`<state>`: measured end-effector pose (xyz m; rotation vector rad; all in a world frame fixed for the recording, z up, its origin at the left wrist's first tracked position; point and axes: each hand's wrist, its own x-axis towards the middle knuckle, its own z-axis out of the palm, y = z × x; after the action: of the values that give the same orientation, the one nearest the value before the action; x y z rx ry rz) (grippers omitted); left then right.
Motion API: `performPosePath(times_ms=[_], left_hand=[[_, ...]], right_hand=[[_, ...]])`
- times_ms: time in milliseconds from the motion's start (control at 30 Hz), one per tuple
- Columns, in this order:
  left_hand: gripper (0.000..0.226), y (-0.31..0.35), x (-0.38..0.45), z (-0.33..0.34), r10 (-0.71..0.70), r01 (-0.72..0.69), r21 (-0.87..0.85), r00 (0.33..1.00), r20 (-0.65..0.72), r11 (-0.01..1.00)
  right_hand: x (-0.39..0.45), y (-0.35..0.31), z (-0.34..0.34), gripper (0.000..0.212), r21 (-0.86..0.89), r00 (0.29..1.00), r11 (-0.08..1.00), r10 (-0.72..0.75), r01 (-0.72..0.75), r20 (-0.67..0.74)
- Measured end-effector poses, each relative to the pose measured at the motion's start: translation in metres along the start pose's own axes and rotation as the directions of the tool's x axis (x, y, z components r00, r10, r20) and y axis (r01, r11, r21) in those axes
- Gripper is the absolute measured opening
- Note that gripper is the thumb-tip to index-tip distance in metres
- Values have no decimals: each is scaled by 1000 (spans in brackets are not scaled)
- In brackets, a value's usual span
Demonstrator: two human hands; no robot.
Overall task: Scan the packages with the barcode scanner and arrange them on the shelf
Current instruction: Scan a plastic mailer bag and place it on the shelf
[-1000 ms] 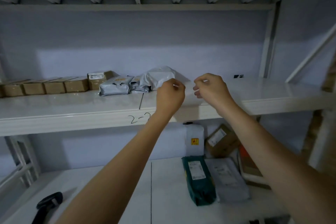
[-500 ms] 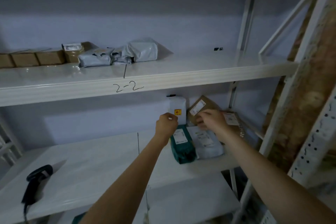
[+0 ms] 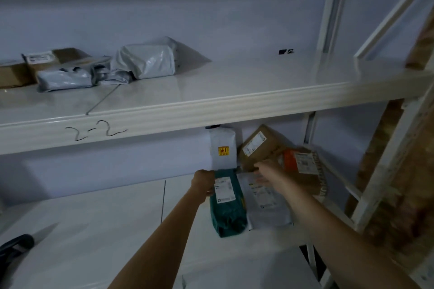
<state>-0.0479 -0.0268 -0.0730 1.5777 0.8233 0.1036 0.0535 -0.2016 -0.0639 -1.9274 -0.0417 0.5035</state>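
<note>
A dark green package (image 3: pixel 226 209) with a white label lies on the lower shelf (image 3: pixel 94 230). My left hand (image 3: pixel 203 182) grips its upper left corner with curled fingers. A grey mailer (image 3: pixel 267 209) lies right beside it. My right hand (image 3: pixel 267 175) is blurred over the mailer's top edge, next to a tilted brown box (image 3: pixel 260 148); its hold is unclear. The black barcode scanner (image 3: pixel 14 246) lies far left on the same shelf, away from both hands.
A white pouch (image 3: pixel 223 148) with a yellow sticker stands behind the green package. An orange-and-brown parcel (image 3: pixel 303 166) leans at the right. The upper shelf (image 3: pixel 211 105), marked 2-2, holds grey mailers (image 3: pixel 148 58) and brown boxes (image 3: pixel 56 58). White uprights stand at the right.
Both hands came down from the upper shelf to the packages on the lower shelf. My left hand reached the green package, and my view dropped and closed in.
</note>
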Motion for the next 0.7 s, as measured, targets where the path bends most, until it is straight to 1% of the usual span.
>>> performPosePath(times_ms=[100,167,267,367,467,567,633,700], left_hand=[[18,-10,20,2,-84,83,-33,996,-28,996],[18,-22,32,0,-151,146,-95,988,-45,985],[32,-44,47,-6,-231,214,-213,971,-56,953],[40,-63,64,-8,-311,297,-245,950,-20,923],[45,-71,79,-7,-356,361,-234,932,64,903],[53,-74,94,-3,-380,400,-167,914,142,901],[58,-74,103,1,-388,417,-116,898,209,902],[58,-72,111,7,-395,420,-51,883,254,906]], right_hand=[[27,10,11,19,4,995,998,59,-60,86],[41,16,20,22,3,983,993,115,-117,143],[59,28,37,26,8,954,980,194,-201,227],[83,42,57,27,-48,913,965,261,-259,315],[104,54,72,25,-135,895,946,323,-295,307],[117,57,81,23,-234,887,918,376,-319,268],[124,58,86,26,-232,886,915,385,-330,258],[131,59,90,29,-239,884,910,395,-339,249]])
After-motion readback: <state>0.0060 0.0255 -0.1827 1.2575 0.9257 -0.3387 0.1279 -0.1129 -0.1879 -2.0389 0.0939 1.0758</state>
